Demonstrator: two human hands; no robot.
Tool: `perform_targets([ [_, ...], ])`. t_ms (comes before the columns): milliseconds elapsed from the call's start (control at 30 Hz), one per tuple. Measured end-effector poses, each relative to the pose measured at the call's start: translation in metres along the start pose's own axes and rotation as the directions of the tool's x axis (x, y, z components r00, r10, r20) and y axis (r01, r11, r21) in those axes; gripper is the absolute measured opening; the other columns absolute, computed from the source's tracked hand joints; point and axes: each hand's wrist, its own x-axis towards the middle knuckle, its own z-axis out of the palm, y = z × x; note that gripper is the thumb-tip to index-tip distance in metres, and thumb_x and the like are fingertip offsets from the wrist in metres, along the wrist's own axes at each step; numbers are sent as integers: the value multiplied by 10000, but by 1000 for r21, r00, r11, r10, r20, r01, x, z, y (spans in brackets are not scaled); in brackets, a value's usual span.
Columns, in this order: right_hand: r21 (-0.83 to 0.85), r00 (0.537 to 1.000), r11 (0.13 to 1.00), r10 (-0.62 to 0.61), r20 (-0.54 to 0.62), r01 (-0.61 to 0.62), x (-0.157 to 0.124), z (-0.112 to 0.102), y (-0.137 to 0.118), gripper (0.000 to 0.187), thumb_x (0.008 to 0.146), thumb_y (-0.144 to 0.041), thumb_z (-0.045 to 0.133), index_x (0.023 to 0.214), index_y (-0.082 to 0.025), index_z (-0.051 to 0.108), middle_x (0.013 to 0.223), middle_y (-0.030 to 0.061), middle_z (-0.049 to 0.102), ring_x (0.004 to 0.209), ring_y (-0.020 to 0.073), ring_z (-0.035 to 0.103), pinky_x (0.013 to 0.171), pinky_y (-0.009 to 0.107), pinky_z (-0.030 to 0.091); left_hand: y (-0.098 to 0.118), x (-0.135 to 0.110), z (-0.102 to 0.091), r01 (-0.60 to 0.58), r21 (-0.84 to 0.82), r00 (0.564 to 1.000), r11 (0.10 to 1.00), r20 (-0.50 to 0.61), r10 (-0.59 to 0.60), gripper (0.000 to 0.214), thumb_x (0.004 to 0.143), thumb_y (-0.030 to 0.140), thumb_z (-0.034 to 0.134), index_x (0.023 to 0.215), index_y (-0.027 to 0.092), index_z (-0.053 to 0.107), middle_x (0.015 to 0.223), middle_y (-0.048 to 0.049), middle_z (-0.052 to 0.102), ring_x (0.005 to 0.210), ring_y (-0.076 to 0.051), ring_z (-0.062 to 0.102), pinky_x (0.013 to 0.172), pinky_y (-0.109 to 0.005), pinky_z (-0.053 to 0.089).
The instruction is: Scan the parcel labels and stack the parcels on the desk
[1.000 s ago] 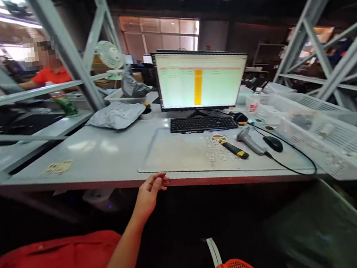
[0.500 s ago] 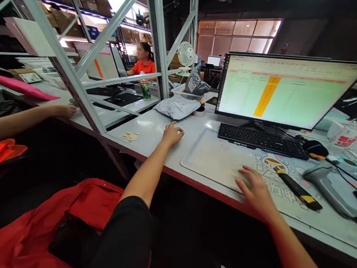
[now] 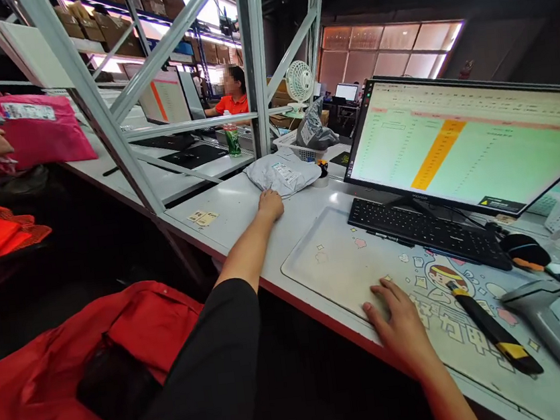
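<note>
Left hand (image 3: pixel 270 206) moved forward, fingers curled loosely on grey parcel's (image 3: pixel 283 172) near edge; right hand (image 3: pixel 398 321) flat, empty on mat (image 3: pixel 336 261).

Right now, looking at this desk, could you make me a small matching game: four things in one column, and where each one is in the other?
Things:
1. left hand
2. right hand
3. utility knife
4. pink mailer bag

Places:
A. lying on the desk mat, right of the right hand
B. held up by another person's hand, far left
C. at the edge of the grey parcel bag
D. resting flat on the desk mat, in front of the keyboard

Pairs: 1-C, 2-D, 3-A, 4-B
</note>
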Motion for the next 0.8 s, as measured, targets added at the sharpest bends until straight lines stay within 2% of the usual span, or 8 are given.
perform_targets([
  [100, -11, 999, 999, -35, 18, 35, 0, 0, 1, 507, 1001, -576, 534, 1267, -178, 701, 1510, 179, 566, 1432, 401, 483, 1192, 649, 388, -4, -14, -1, -13, 26, 999, 1000, 35, 12, 432, 993, 296, 515, 1301, 64, 710, 1475, -237, 599, 1459, -336, 447, 1236, -476, 290],
  [300, -2, 998, 998, -56, 31, 56, -1, -2, 1, 509, 1002, -537, 522, 1268, -142, 703, 1497, 196, 575, 1432, 391, 485, 1200, 614, 384, 3, -40, -6, 25, 44, 988, 999, 149, -31, 468, 1015, 531, 611, 1286, 155, 677, 1368, -134, 669, 1269, -287, 625, 1126, -535, 456],
  [367, -2, 998, 998, -61, 31, 61, -2, -2, 0, 507, 997, -527, 528, 1265, -136, 707, 1497, 193, 577, 1430, 383, 487, 1209, 599, 378, 7, -49, -11, 11, 52, 988, 999, 151, -18, 460, 1029, 500, 570, 1324, 166, 681, 1469, -155, 615, 1375, -302, 557, 1170, -506, 418],
  [433, -11, 998, 998, -56, 24, 56, -3, -2, -1, 480, 990, -505, 537, 1253, -145, 717, 1493, 179, 586, 1418, 369, 501, 1212, 576, 380, 11, -56, -14, 6, 63, 991, 998, 137, -14, 485, 1026, 464, 515, 1391, 185, 669, 1645, -156, 454, 1534, -330, 385, 1235, -487, 339],
  [500, -19, 998, 998, -56, 16, 57, -3, 0, 0, 451, 983, -480, 548, 1238, -154, 727, 1484, 170, 597, 1401, 356, 520, 1205, 554, 395, 14, -59, -14, 31, 69, 991, 997, 129, -40, 561, 1006, 483, 485, 1477, 206, 616, 1759, -130, 256, 1622, -372, 194, 1274, -536, 265],
  [567, -23, 998, 998, -62, 2, 62, -1, 2, 1, 426, 979, -462, 556, 1221, -161, 736, 1472, 167, 609, 1384, 347, 537, 1192, 543, 413, 17, -58, -11, 76, 62, 986, 995, 141, -85, 647, 1003, 539, 444, 1557, 215, 529, 1777, -140, 194, 1632, -413, 146, 1265, -626, 232],
  [667, -28, 997, 997, -69, -16, 69, 1, 4, 4, 412, 983, -459, 554, 1207, -167, 740, 1457, 168, 619, 1368, 345, 553, 1175, 544, 430, 19, -53, -7, 107, 31, 980, 994, 164, -111, 679, 1034, 536, 345, 1611, 190, 436, 1738, -192, 285, 1612, -407, 231, 1246, -668, 233],
  [800, -26, 997, 997, -67, -25, 66, 3, 3, 5, 419, 991, -477, 537, 1196, -170, 737, 1425, 166, 636, 1347, 343, 567, 1174, 541, 427, 22, -60, -20, 54, -2, 989, 999, 138, -53, 593, 1040, 425, 366, 1494, 89, 547, 1593, -256, 493, 1530, -376, 399, 1252, -623, 259],
])
